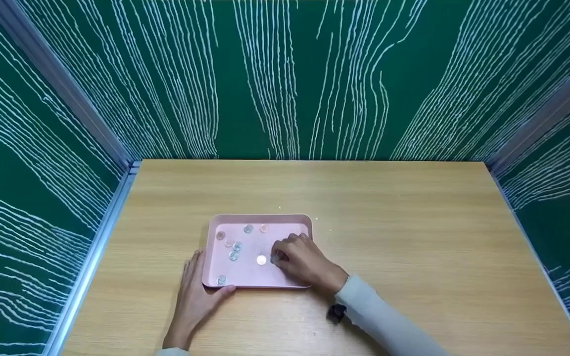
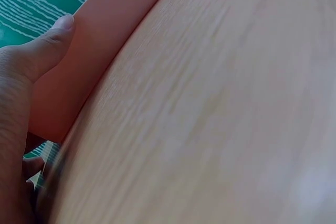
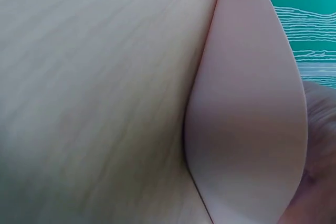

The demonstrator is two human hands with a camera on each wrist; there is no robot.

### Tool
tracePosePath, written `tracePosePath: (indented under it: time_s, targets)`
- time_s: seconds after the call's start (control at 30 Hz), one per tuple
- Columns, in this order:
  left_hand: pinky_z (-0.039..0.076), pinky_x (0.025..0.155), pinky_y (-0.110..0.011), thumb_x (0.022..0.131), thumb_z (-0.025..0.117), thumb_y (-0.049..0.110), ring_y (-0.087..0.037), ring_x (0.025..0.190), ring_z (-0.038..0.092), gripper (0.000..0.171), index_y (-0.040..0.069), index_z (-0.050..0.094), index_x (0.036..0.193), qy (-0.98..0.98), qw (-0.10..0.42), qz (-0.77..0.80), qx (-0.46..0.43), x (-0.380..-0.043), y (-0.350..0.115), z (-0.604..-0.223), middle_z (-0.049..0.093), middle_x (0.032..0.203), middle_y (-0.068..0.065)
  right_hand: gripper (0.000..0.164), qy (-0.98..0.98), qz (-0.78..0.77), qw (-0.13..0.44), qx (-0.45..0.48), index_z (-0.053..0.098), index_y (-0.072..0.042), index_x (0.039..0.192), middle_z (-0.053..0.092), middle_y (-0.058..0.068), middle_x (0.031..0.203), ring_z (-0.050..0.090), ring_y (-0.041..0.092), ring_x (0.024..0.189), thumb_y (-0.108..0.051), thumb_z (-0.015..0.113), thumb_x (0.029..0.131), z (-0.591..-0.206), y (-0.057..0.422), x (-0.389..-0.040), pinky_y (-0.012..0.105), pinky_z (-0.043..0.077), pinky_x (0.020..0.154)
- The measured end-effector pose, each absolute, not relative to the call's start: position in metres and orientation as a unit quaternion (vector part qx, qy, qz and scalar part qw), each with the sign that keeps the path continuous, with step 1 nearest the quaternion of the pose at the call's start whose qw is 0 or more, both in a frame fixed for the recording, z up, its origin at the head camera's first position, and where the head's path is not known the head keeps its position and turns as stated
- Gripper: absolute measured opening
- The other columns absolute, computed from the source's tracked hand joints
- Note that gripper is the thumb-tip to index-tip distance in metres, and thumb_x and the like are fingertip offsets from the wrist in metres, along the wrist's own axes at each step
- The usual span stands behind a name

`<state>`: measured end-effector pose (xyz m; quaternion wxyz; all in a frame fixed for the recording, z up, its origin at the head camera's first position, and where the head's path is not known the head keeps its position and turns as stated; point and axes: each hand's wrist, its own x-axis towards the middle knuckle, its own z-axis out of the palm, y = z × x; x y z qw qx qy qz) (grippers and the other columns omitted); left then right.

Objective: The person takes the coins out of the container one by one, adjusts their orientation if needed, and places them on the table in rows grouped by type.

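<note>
A shallow pink tray [image 1: 245,275] with rounded corners lies on the table, several silver and copper-coloured coins spread over its floor. My left hand [image 1: 197,291] holds the tray's near left corner, thumb against the front wall and fingers along the left side. In the left wrist view the thumb [image 2: 55,40] presses on the tray's outer wall. My right hand [image 1: 301,257] reaches over the right wall into the tray and pinches a silver coin [image 1: 274,259] between curled fingers and thumb. Just left of those fingertips lies a bright coin [image 1: 261,260]. The right wrist view shows mostly the tray wall [image 3: 247,87].
Inside the tray, a silver coin [image 1: 221,280] sits near the left front corner. Two overlapping silver coins [image 1: 235,250] lie left of the middle, more coins toward the back. The wooden table [image 1: 413,222] reaches back to green walls with white lines.
</note>
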<state>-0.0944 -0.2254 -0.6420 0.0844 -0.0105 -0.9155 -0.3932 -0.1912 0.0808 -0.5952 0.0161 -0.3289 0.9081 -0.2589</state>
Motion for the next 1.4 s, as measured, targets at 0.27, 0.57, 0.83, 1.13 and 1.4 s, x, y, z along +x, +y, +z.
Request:
tracePosePath:
  time_s: [0.27,0.57,0.83,1.13,1.4]
  targets:
    - [0.015,0.132,-0.072,0.078,0.097,0.053,-0.057,0.162,0.023,0.124,-0.001,0.033,0.170,-0.914,0.094,-0.395,-0.012,-0.095,-0.225,-0.647,0.032,0.174,-0.032,0.006,0.897,-0.311,0.035,-0.312,0.083,-0.011,0.105,0.078,-0.004,0.089,0.061,0.012,0.084,-0.013,0.082,0.099,-0.593,0.085,-0.190,0.028,0.055,0.074]
    - [0.005,0.140,-0.040,0.078,0.098,0.046,-0.054,0.159,0.032,0.121,-0.008,0.035,0.166,-0.912,0.142,-0.381,-0.053,-0.095,-0.224,-0.652,0.040,0.169,-0.032,0.007,0.874,-0.383,0.019,-0.297,0.083,-0.009,0.106,0.080,-0.001,0.091,0.070,0.009,0.081,-0.013,0.083,0.100,-0.581,0.100,-0.188,0.028,0.062,0.075]
    - [0.011,0.138,-0.056,0.079,0.097,0.049,-0.052,0.161,0.030,0.121,-0.005,0.035,0.168,-0.913,0.120,-0.389,-0.038,-0.095,-0.223,-0.647,0.038,0.171,-0.031,0.010,0.848,-0.464,0.005,-0.256,0.082,-0.004,0.106,0.079,0.001,0.091,0.070,0.010,0.080,0.000,0.082,0.098,-0.578,0.130,-0.186,0.025,0.063,0.070]
    - [0.014,0.136,-0.064,0.079,0.097,0.051,-0.055,0.161,0.027,0.124,-0.006,0.033,0.168,-0.915,0.106,-0.389,-0.024,-0.093,-0.223,-0.645,0.034,0.172,-0.033,0.016,0.826,-0.534,0.015,-0.177,0.080,0.001,0.110,0.078,0.007,0.089,0.069,0.016,0.073,0.009,0.078,0.096,-0.588,0.168,-0.187,0.021,0.058,0.061]
    - [0.011,0.137,-0.062,0.080,0.096,0.051,-0.052,0.163,0.025,0.122,-0.002,0.032,0.170,-0.912,0.097,-0.398,-0.023,-0.095,-0.223,-0.644,0.034,0.173,-0.031,0.013,0.827,-0.552,0.002,-0.111,0.081,0.000,0.108,0.079,0.010,0.093,0.069,0.014,0.082,0.006,0.080,0.096,-0.599,0.199,-0.183,0.018,0.057,0.073]
